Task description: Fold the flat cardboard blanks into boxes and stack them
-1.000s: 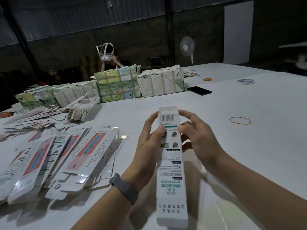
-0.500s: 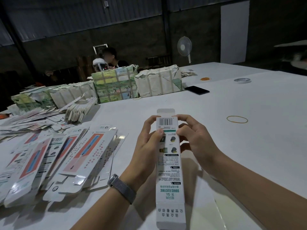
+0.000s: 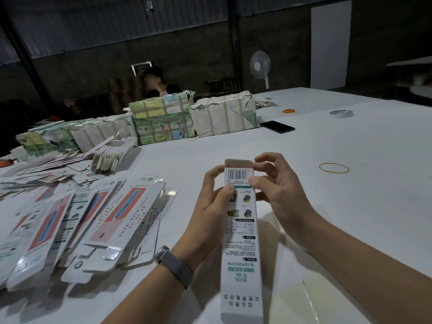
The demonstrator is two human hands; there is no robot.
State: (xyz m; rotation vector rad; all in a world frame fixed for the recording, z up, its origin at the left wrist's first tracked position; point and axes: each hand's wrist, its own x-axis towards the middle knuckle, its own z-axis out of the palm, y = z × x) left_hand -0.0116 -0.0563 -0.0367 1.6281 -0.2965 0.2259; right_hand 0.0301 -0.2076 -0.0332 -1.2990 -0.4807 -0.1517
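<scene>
A long, narrow white box (image 3: 242,244) with a barcode and green print is held lengthwise above the table, its far end flap standing up. My left hand (image 3: 211,204) grips its left side near the far end, thumb on the printed face. My right hand (image 3: 274,188) pinches the right edge by the barcode, index finger curled at the top flap. A heap of flat blanks (image 3: 77,220) with orange and blue print lies on the table to the left.
Wrapped bundles (image 3: 194,120) stand in a row at the back, with a person seated behind them. A fanned stack of cards (image 3: 112,153), a black phone (image 3: 277,126), a rubber band (image 3: 334,167) and a tape roll (image 3: 341,112) lie on the white table (image 3: 350,206).
Both hands have shifted slightly toward the box's far end, and my right fingers have curled in around the top flap. The person at the back has lowered their hands.
</scene>
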